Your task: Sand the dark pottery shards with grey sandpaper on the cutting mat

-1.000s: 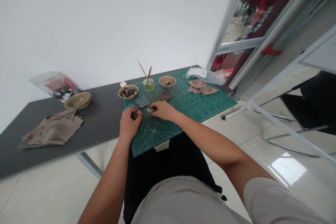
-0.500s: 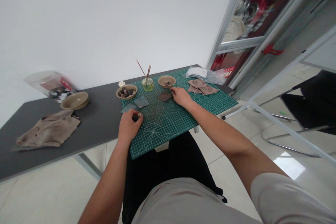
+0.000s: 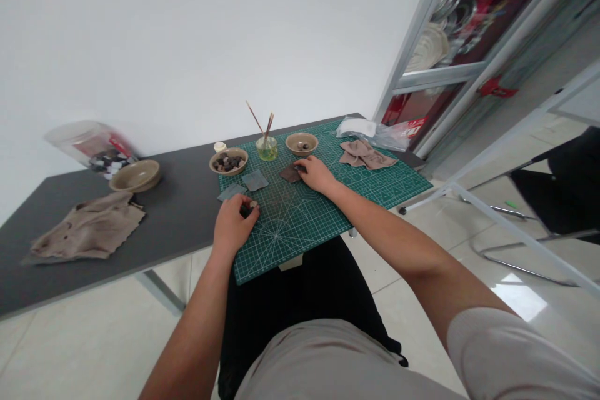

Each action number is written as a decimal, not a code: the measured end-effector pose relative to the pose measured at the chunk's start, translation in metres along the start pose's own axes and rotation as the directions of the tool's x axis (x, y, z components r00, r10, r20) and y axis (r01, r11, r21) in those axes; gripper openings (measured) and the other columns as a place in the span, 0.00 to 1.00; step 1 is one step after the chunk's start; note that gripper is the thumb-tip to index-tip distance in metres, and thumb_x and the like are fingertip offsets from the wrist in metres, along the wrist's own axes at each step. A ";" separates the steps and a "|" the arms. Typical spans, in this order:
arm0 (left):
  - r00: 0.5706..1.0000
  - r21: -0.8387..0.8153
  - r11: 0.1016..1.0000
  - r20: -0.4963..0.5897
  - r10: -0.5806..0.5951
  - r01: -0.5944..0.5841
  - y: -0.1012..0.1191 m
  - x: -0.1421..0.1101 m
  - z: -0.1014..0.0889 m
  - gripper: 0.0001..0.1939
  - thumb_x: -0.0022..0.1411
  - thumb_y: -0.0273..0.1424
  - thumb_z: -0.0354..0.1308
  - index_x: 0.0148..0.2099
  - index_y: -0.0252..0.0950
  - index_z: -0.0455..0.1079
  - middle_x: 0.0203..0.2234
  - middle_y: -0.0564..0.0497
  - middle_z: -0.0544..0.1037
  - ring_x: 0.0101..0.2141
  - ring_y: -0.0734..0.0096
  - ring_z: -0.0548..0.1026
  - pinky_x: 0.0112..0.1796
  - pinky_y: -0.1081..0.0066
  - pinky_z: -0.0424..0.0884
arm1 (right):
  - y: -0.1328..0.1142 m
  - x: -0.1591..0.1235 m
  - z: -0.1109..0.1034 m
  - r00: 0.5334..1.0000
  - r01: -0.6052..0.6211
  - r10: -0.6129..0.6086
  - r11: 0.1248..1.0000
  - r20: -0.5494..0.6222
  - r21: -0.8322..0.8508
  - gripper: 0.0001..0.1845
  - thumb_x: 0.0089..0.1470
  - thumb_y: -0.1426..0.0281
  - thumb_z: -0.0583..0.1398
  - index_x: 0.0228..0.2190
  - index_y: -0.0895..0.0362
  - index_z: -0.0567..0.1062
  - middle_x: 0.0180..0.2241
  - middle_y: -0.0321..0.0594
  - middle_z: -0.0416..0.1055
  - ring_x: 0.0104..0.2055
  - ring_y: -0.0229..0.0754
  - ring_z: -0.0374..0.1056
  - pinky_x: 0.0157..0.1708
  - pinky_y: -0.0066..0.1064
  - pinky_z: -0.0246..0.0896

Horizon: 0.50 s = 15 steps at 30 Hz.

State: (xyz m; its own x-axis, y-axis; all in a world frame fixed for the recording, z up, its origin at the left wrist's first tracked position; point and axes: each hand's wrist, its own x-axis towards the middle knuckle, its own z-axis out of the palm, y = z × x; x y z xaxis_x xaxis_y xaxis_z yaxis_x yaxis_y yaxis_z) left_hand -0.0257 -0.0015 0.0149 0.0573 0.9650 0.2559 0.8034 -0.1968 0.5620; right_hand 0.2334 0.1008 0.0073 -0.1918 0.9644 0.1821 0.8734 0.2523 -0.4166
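My left hand is closed over the left side of the green cutting mat, pinching a small pale stone between thumb and finger. Just beyond it lie two grey sandpaper-like squares. My right hand has its fingertips pressed together on the right edge of a dark brown sandpaper-like square; the exact grip is partly hidden. Behind that hand, a tan bowl contains a few small stones. Another bowl, full of dark and brownish stones, stands to the left.
A glass jar with thin brushes stands between the bowls, a small white bottle left of it. A crumpled cloth and plastic bag lie right. Far left are another bowl, a cloth and a clear container.
My right hand has moved left and slightly nearer, from beside the tan bowl onto the brown square. My left hand stays nearly in place with the stone. The view has shifted slightly.
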 end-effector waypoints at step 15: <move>0.999 -0.009 0.999 0.014 0.037 -0.037 -0.002 0.001 0.001 0.03 0.58 0.32 0.58 0.36 0.40 0.67 0.33 0.49 0.77 0.38 0.60 0.72 0.41 0.63 0.67 | 0.011 -0.003 -0.017 0.975 -0.221 0.215 0.959 -0.053 -0.176 0.22 0.62 0.64 0.55 0.52 0.63 0.74 0.54 0.60 0.67 0.58 0.60 0.62 0.58 0.48 0.57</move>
State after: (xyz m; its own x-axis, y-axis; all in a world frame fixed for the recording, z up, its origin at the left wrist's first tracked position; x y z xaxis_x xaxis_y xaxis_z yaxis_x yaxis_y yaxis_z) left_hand -0.0265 0.0000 0.0134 0.0954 0.9593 0.2659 0.7956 -0.2340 0.5588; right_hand 0.2512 0.0992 0.0173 0.0248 0.9905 0.1350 0.9591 0.0145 -0.2828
